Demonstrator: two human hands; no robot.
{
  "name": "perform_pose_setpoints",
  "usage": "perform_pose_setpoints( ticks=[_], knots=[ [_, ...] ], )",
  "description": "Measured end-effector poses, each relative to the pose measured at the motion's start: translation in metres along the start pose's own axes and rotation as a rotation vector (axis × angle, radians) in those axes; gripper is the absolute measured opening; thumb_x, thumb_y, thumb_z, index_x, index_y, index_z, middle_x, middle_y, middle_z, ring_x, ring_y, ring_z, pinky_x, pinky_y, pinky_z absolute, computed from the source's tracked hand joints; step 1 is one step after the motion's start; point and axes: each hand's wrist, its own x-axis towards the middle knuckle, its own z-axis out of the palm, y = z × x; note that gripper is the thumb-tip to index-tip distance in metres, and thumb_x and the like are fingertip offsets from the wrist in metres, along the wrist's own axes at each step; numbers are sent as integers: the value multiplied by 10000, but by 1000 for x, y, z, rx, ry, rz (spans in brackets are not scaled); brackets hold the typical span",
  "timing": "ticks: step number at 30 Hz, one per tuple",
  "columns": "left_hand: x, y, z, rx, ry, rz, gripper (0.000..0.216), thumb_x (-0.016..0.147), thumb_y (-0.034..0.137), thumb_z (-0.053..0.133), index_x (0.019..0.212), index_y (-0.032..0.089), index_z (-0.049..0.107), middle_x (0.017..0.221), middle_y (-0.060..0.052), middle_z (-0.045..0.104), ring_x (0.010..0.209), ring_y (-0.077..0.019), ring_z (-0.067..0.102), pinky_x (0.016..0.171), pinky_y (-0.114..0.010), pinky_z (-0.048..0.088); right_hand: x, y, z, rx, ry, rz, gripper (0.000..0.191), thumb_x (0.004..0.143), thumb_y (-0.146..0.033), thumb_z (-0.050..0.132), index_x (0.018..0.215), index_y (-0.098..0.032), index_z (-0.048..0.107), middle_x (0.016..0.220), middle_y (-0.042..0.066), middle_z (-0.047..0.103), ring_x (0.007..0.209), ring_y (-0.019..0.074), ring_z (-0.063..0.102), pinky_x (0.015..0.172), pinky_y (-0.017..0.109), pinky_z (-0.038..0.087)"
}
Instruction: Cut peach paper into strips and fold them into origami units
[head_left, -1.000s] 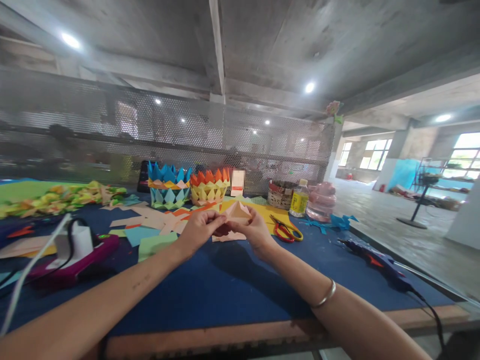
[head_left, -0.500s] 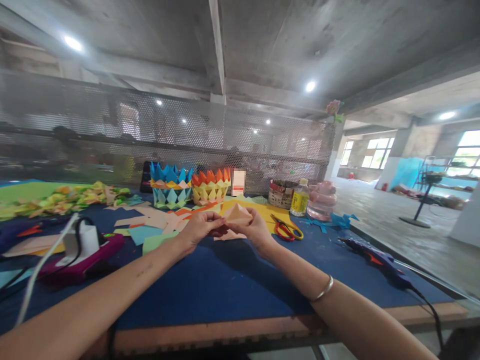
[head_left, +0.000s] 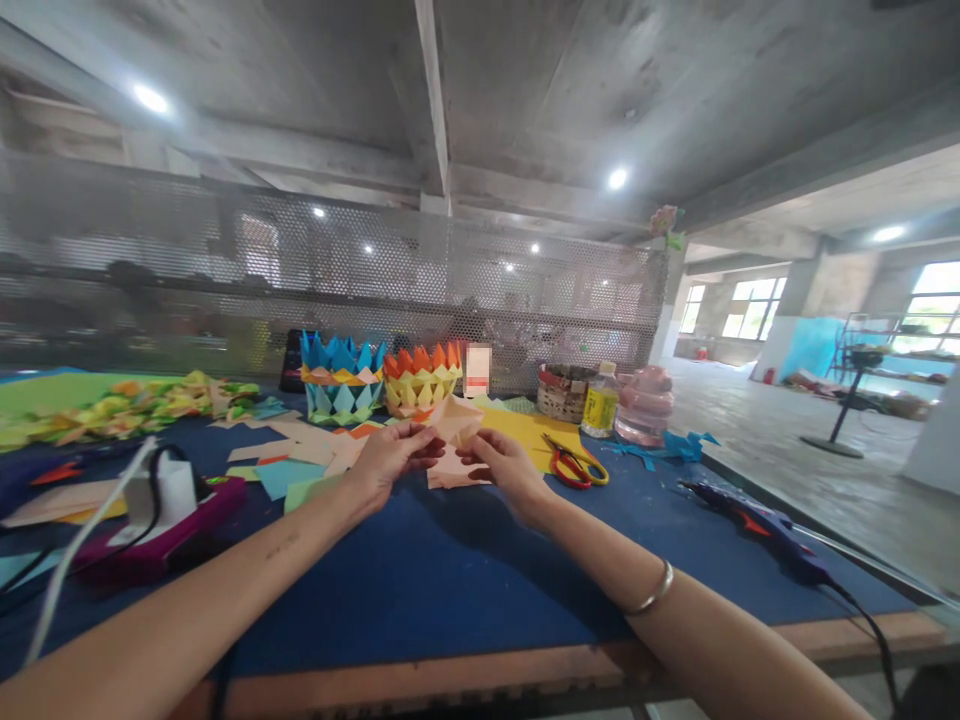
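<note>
Both hands meet above the middle of the blue table (head_left: 450, 590). My left hand (head_left: 394, 458) pinches the left side of a folded peach paper piece (head_left: 455, 420). On the right, my right hand (head_left: 501, 462) pinches the lower edge of the same piece, a bangle on its wrist. More loose peach paper (head_left: 450, 472) lies on the table just below the hands. Red-handled scissors (head_left: 571, 462) rest on a yellow sheet to the right of my right hand.
Two folded paper baskets, blue (head_left: 342, 376) and orange-yellow (head_left: 422, 376), stand at the back before a mesh screen. Paper scraps (head_left: 300, 450) litter the left. A purple device with cables (head_left: 157, 520) sits front left, a glue gun (head_left: 757, 525) right, a bottle (head_left: 598, 410) and pink container (head_left: 643, 405) behind.
The paper piece has been opened and turned upward. My right hand has slid down to its lower edge. The left hand stays at its left side.
</note>
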Motion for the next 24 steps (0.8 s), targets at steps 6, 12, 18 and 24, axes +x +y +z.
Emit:
perform_pose_setpoints(
  ticks=[6,12,18,24],
  knots=[
    [-3,0,2,47,-86,-34,222,625,297,725,721,124,624,729,-72,669,706,-160,638,616,-244,500,-1,1,0,-70,9,-53,238,732,-383,600,755,-146,585,784,40,626,712,107,568,596,208,433],
    [-9,15,3,106,-112,59,372,612,322,723,948,193,628,984,-42,612,712,-120,599,503,-194,463,5,3,-7,-203,55,-56,218,805,-380,501,746,-170,487,686,33,631,593,113,591,491,206,442],
    [-8,19,1,250,-73,79,467,655,424,676,1043,174,606,769,-19,631,381,-46,491,339,-164,348,4,4,-10,-538,16,-239,240,840,-391,457,748,-177,516,589,5,597,501,102,548,467,202,410],
    [-4,10,0,115,-83,23,254,635,333,720,772,138,632,613,-10,635,513,-109,611,495,-196,487,4,1,-10,-556,3,-266,262,829,-409,478,760,-174,568,594,3,591,513,97,537,494,203,406]
  ],
)
